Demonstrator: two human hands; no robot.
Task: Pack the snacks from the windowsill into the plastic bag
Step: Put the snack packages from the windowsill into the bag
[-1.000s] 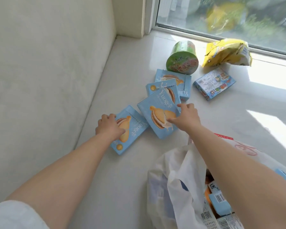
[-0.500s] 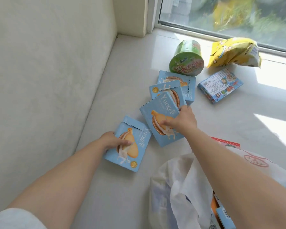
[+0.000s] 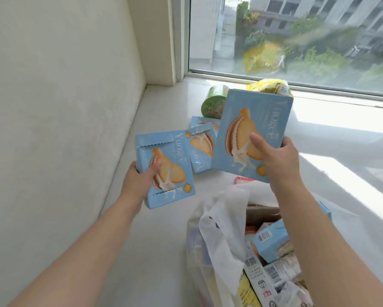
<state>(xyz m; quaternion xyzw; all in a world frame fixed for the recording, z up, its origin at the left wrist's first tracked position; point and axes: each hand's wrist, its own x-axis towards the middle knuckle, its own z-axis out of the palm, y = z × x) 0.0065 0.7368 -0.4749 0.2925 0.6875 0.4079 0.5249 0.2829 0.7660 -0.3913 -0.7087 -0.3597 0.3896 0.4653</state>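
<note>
The left hand [image 3: 139, 185] was closed around the lower left edge of a blue biscuit box [image 3: 164, 167], with the thumb laid across the printed front, and held it upright, clear of the windowsill [image 3: 159, 240]. The right hand [image 3: 276, 160] gripped a second blue biscuit box [image 3: 252, 131] at its lower right corner, thumb on the front face, and held that box higher, tilted slightly and facing the camera. Between the two held boxes, a third blue box [image 3: 200, 151] lay flat on the sill, partly overlapping a fourth blue box [image 3: 199, 121] behind it. Beyond those, a green cup-shaped container [image 3: 212, 103] lay on its side near the window, and part of a yellow snack bag [image 3: 272, 86] showed above the right-hand box. The white plastic bag [image 3: 223, 227] sat open on the sill below the right forearm; several packets, including a blue carton [image 3: 268, 240] with a barcode, were visible inside it.
</note>
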